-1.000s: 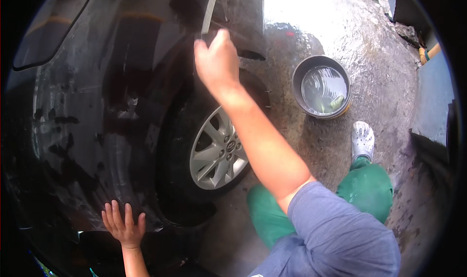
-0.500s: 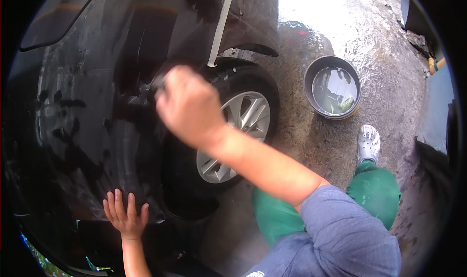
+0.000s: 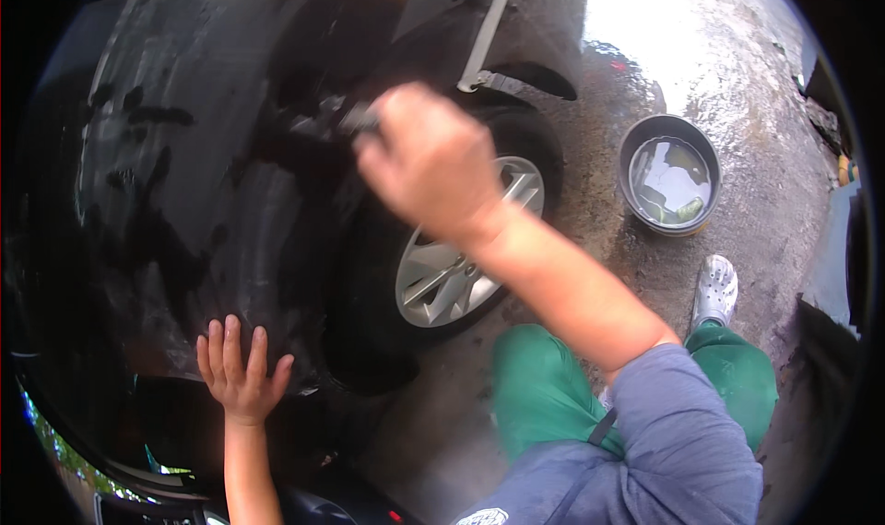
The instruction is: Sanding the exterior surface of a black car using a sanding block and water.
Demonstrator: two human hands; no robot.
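Observation:
Spread flat, my left hand (image 3: 241, 368) presses on the lower part of a wet black car panel (image 3: 212, 212), its fingers apart. Farther up and to the right, my right hand (image 3: 433, 161) is closed, blurred by motion. It grips a small flat grey piece (image 3: 361, 117) against the panel, above the wheel arch. Most of that piece is hidden by the fingers, and its kind cannot be made out. Whitish smears and wet streaks mark the panel around both hands. Behind my right forearm is the car's tyre with a silver wheel rim (image 3: 442, 290).
A dark round bucket (image 3: 670, 175) of cloudy water, with something greenish in it, stands on the wet concrete floor (image 3: 590, 267) to the right. Beside it is my foot in a pale clog (image 3: 715, 290). A pale strip (image 3: 489, 32) runs down to the wheel arch.
The view has shifted, so the car and bucket sit farther right. My right hand has moved with the grey piece up and right in the picture. My left hand stays flat on the panel.

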